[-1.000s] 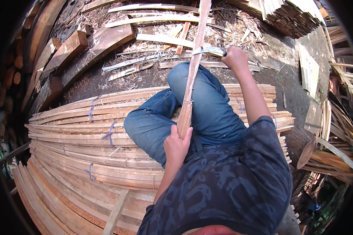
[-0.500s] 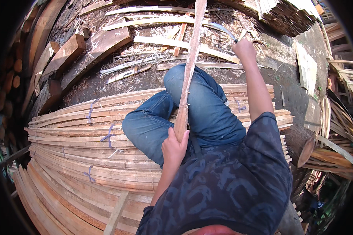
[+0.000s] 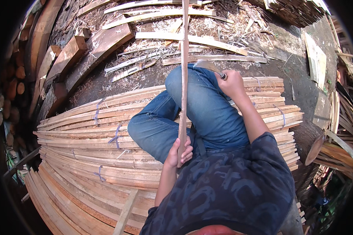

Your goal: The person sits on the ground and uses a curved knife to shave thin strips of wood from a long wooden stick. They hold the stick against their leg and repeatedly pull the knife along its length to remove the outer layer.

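Note:
A long, narrow wooden strip (image 3: 184, 78) runs from my lap up past the top of the view, lying against my raised knee. My left hand (image 3: 179, 152) is wrapped round its near end. In my right hand (image 3: 231, 84) is the dark handle of a curved-blade knife (image 3: 208, 65). The blade is over my knee, pointing left toward the strip, with a small gap between them. Rough fibres stick out along the strip's edge near the middle.
I sit on bundled wooden strips (image 3: 82, 156) tied with purple cords. Shavings and loose slats (image 3: 200, 40) cover the ground ahead. Thick beams (image 3: 94, 55) lie at the left, a log (image 3: 314, 149) at the right, and a stack of thin boards (image 3: 298, 11) at the far right.
My right hand has brought the knife back from the far right to beside my knee. The strip has turned to show a narrower side and stands straighter; my left hand has shifted slightly nearer me.

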### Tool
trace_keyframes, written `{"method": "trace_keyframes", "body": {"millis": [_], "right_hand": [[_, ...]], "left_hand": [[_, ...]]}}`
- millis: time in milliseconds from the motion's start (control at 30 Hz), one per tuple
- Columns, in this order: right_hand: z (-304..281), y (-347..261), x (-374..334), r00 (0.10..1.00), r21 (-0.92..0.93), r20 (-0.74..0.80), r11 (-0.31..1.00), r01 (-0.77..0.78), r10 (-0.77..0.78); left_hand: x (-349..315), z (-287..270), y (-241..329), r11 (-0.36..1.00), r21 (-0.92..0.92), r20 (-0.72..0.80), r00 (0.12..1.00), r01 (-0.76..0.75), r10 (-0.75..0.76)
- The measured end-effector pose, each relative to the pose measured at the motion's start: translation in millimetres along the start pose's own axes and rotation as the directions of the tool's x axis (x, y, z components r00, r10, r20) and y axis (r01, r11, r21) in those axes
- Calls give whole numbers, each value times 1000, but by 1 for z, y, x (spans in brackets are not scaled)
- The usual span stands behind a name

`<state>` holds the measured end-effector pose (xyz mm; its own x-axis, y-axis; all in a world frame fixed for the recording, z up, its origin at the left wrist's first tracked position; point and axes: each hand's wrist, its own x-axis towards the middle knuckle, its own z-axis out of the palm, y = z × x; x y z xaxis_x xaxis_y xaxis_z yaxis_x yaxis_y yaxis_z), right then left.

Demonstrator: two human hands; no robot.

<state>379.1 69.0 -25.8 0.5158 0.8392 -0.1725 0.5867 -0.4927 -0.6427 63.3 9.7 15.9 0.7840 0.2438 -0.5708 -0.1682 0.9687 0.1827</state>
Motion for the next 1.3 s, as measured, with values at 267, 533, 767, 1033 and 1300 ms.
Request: {"method": "trace_keyframes", "body": {"millis": [267, 533, 767, 1033, 1300], "right_hand": [[2, -27, 36, 967, -298, 160, 924, 238, -198], [8, -40, 71, 964, -413, 192, 876, 248, -183], [7, -7, 174, 951, -174, 6, 937, -304, 310], [-29, 12, 111, 993, -221, -74, 970, -105, 90], [4, -32, 31, 978, -313, 203, 944, 102, -38]], "left_hand": [[14, -14, -15, 968, -234, 211, 977, 91, -41], [19, -14, -19, 929, -352, 291, 957, 115, -8], [19, -12, -38, 951, -308, 227, 972, 11, 62], [24, -21, -32, 920, -367, 292, 956, 140, -28], [25, -17, -28, 943, -302, 240, 969, 140, -67]]}}
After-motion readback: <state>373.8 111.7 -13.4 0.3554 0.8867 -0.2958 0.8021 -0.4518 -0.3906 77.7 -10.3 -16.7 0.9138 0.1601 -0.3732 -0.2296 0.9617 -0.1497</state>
